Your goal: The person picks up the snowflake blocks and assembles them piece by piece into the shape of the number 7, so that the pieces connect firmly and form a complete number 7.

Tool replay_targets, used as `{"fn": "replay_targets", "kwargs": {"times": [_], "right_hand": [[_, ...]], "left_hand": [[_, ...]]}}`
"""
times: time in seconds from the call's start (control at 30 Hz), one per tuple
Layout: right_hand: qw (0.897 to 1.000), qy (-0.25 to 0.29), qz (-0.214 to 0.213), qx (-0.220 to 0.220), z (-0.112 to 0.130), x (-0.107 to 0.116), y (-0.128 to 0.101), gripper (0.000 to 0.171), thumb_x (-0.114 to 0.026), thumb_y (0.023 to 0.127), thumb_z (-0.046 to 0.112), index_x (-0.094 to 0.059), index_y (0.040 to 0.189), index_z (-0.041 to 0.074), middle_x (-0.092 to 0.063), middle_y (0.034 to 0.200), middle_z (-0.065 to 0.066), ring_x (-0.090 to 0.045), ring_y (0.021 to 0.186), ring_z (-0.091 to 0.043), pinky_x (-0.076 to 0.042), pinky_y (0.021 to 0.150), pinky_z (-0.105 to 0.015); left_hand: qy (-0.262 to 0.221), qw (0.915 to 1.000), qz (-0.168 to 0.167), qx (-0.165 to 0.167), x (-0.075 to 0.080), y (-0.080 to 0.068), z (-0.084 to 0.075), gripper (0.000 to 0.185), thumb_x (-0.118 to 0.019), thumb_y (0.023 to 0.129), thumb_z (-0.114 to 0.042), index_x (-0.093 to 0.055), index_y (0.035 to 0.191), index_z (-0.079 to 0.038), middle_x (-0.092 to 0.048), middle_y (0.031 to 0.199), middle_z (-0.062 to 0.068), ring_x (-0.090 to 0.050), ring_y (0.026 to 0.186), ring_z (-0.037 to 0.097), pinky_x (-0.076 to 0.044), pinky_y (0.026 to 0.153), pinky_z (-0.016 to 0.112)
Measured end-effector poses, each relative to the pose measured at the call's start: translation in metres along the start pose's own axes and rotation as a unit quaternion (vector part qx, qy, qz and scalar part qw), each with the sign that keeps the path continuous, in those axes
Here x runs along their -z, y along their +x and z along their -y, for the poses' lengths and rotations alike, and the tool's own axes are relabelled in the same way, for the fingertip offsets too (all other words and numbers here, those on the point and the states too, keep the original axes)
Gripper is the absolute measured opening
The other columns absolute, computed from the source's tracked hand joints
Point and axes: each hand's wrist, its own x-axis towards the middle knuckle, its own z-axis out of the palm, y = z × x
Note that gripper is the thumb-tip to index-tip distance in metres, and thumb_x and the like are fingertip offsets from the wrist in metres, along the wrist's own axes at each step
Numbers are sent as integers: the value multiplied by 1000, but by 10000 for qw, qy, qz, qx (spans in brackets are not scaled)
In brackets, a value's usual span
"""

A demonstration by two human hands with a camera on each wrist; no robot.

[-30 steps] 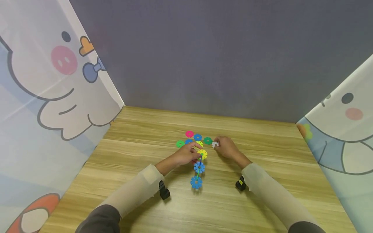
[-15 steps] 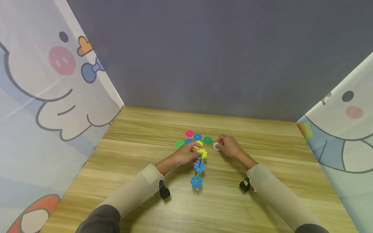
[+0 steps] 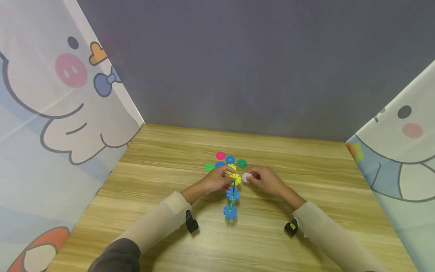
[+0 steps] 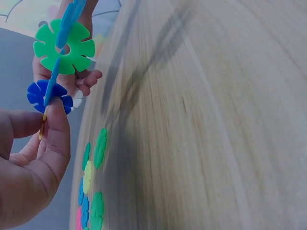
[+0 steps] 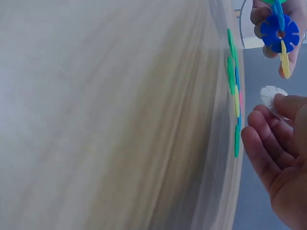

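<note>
My left hand (image 3: pixel 215 180) pinches the yellow notched disc (image 3: pixel 236 179) at the far end of a chain of interlocking plastic discs. Along the chain come a dark blue disc (image 5: pixel 279 32), a light blue disc (image 3: pixel 232 194), a green disc (image 4: pixel 64 47) and another light blue disc (image 3: pixel 230 212) at the near end. The chain is held up off the table. Between thumb and fingers of my right hand (image 3: pixel 268 180) is a white notched disc (image 3: pixel 247 177), close to the right of the yellow one. In the right wrist view a gap shows between white and yellow discs.
Several loose discs lie flat on the wooden table (image 3: pixel 170 158) beyond my hands, among them a pink disc (image 3: pixel 220 155), a blue disc (image 3: pixel 230 159), a dark green disc (image 3: pixel 242 163) and a light green disc (image 3: pixel 210 167). A grey panel (image 3: pixel 244 75) stands behind the table.
My right hand has lifted the white disc from beside the dark green disc and brought it toward me and left, near the yellow disc. My left hand stays almost still with the chain.
</note>
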Motion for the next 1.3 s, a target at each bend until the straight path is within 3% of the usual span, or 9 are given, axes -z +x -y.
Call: {"fn": "replay_targets", "kwargs": {"times": [0.3,0.87,1.3], "right_hand": [[9988,322,-182,316,4,-7,-5,7,-67,90,26,-65,93,20,-61,66,12,-47,54,1,-42,48,-17],[9937,40,-664,897,8,-12,-9,6,-69,89,24,-67,89,18,-53,59,14,-37,49,5,-35,44,-14],[9802,-141,-1288,1497,11,-15,-6,5,-73,84,12,-68,85,14,-57,59,9,-36,50,8,-34,42,-10]], "left_hand": [[-60,9999,-28,92,1,1,2,29,-58,95,-14,-54,124,-14,-63,97,11,-67,73,20,-60,73,39],[-27,9999,-79,84,-2,1,-2,26,-59,95,-14,-54,121,-12,-65,96,11,-67,72,18,-60,75,42],[-306,9989,-356,-10,-3,6,-3,28,-63,92,-7,-57,119,-4,-68,89,11,-68,67,15,-59,78,43]]}}
